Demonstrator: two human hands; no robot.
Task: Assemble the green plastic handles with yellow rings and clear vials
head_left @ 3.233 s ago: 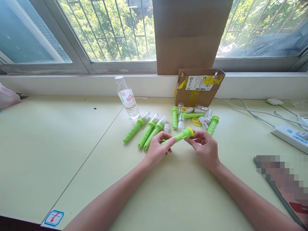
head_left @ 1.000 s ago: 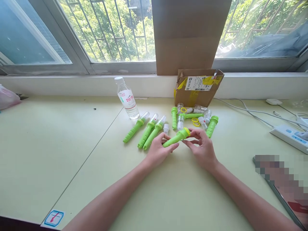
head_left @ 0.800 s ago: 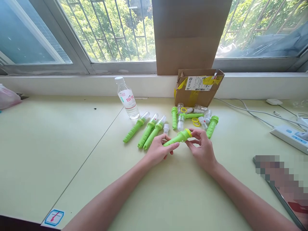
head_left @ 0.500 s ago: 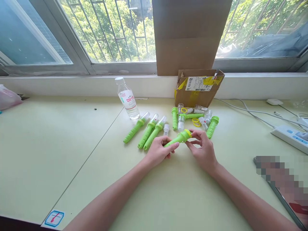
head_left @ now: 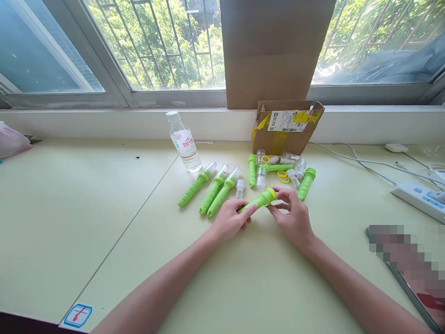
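A green plastic flashlight-like handle is gripped at its narrow end by my left hand, its wide end tilted up to the right. Around that wide end sits a yellow ring. My right hand pinches at the ring with thumb and fingertips. Left of my hands lie three green sticks with clear tips, the nearest a green stick. A small white-capped clear piece stands just behind my left hand.
Behind my hands lie loose green handles, clear tubes and yellow rings. Farther back are a cardboard box and a water bottle. To the right are a power strip, cables and a phone.
Hardly anything differs. My left hand and the green handle have shifted very slightly; my right fingers stay at the yellow ring.
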